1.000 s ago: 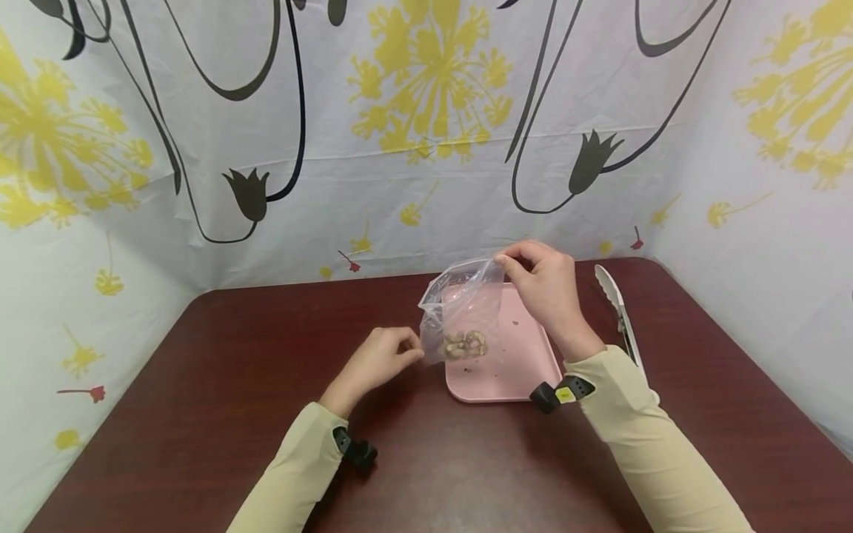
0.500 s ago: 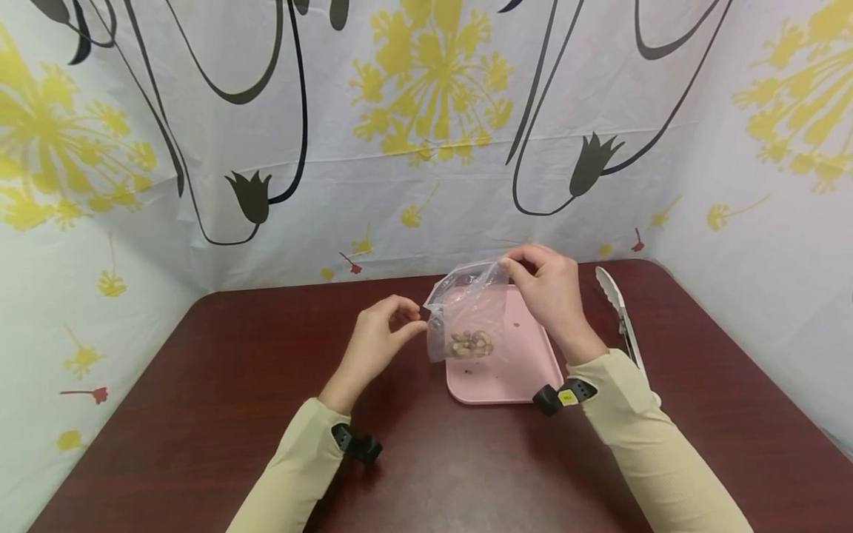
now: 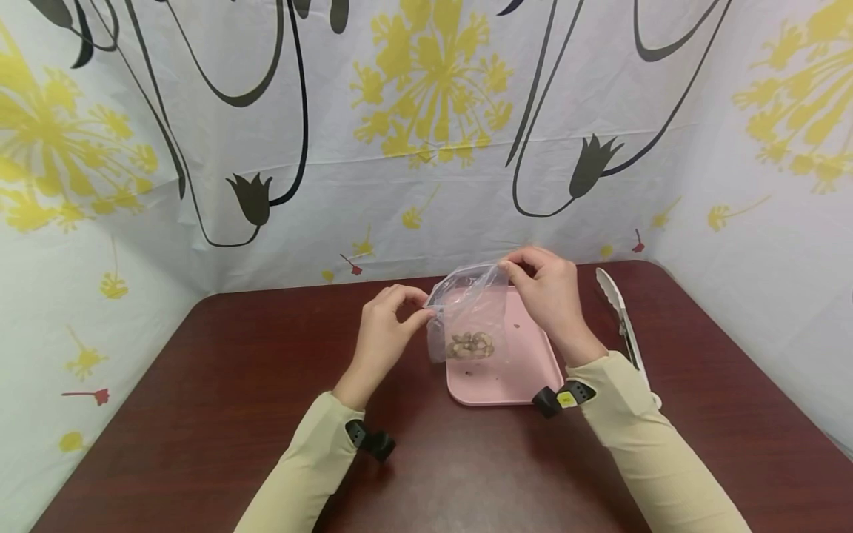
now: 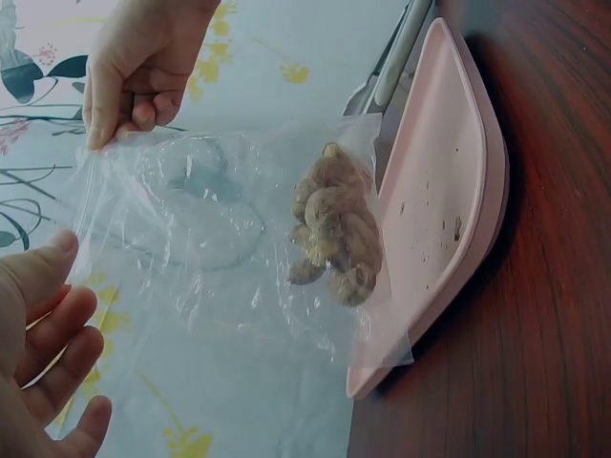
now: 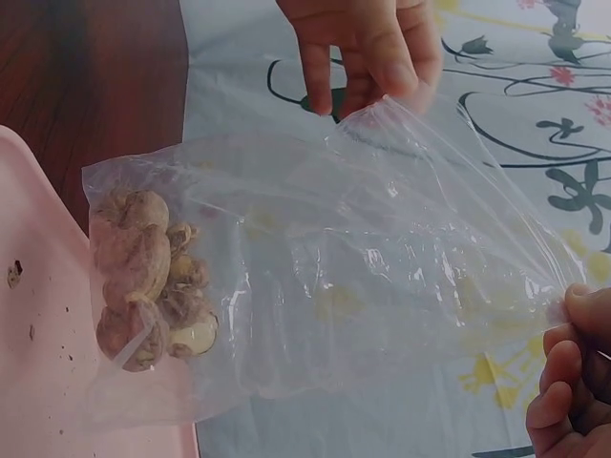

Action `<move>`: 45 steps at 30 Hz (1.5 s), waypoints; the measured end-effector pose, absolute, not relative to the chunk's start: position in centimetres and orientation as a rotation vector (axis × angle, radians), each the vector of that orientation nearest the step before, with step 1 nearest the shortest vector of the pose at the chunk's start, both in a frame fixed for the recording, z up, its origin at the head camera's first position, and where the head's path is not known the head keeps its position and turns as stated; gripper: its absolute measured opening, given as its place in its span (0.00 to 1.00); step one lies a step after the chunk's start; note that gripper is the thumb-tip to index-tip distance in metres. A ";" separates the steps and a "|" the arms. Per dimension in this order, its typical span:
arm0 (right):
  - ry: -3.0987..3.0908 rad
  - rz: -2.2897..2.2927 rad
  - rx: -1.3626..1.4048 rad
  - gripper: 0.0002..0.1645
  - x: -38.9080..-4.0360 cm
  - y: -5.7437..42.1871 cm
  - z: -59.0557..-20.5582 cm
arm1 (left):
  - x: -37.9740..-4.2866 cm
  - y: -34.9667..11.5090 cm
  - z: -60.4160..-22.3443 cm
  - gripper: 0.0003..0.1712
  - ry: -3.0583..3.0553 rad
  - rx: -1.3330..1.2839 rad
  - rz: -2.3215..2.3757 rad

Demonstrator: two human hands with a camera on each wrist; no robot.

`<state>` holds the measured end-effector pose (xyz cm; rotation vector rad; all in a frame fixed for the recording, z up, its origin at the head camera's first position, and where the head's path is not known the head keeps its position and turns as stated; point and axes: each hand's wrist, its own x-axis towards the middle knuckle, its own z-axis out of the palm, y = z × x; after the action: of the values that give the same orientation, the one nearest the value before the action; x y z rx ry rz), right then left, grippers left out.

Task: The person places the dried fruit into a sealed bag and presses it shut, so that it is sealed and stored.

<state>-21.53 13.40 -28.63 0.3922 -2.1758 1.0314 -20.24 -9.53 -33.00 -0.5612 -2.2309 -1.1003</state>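
Observation:
A clear zip-top plastic bag [image 3: 476,307] hangs upright above the near-left part of a pink tray [image 3: 509,381]. Several brown, knobbly pieces that look like small mushrooms [image 4: 334,229] lie at the bottom of the bag. My right hand [image 3: 546,296] pinches the bag's upper right corner between thumb and finger. At the opposite upper corner, my left hand [image 3: 386,333] has its thumb and forefinger on the bag's rim; in the right wrist view the plastic peaks up into that thumb [image 5: 399,78]. The left hand's other fingers [image 4: 72,372] are loosely bent and touch nothing.
Metal tongs [image 3: 620,318] with pale grips lie right of the tray, beside my right forearm. Dark crumbs [image 5: 14,274] are scattered on the tray. A dark red wooden table [image 3: 266,385] meets a patterned cloth backdrop [image 3: 333,148] behind and at both sides.
My left hand has risen from beside the bag's lower left to its upper left corner and taken hold there. My right hand and the bag have stayed nearly in place.

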 end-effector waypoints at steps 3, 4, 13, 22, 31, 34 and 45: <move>-2.176 1.032 0.396 0.04 -21.5 13.3 -28.8 | -20.4 -9.4 -33.1 0.10 -2.203 -0.541 -1.077; -2.175 1.032 0.397 0.04 -21.5 13.3 -28.8 | -20.4 -9.3 -33.1 0.09 -2.192 -0.534 -1.073; -2.180 1.043 0.397 0.05 -21.6 13.5 -28.9 | -20.3 -9.1 -32.7 0.06 -2.113 -0.505 -1.030; -2.228 1.100 0.369 0.05 -21.8 13.8 -29.2 | -20.6 -9.1 -32.4 0.06 -2.028 -0.508 -0.971; -2.273 1.124 0.351 0.08 -21.9 13.9 -29.3 | -20.6 -9.1 -31.8 0.05 -2.021 -0.487 -0.980; -2.292 1.132 0.356 0.10 -21.9 14.0 -29.6 | -20.5 -9.1 -31.6 0.05 -2.013 -0.481 -0.986; -2.457 1.131 0.372 0.10 -21.6 14.4 -32.6 | -20.6 -9.3 -30.4 0.05 -1.928 -0.466 -0.971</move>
<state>-21.64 14.38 -32.56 0.3717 -2.4569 1.1311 -20.56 -9.33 -30.38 -0.4664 -1.9278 -0.9711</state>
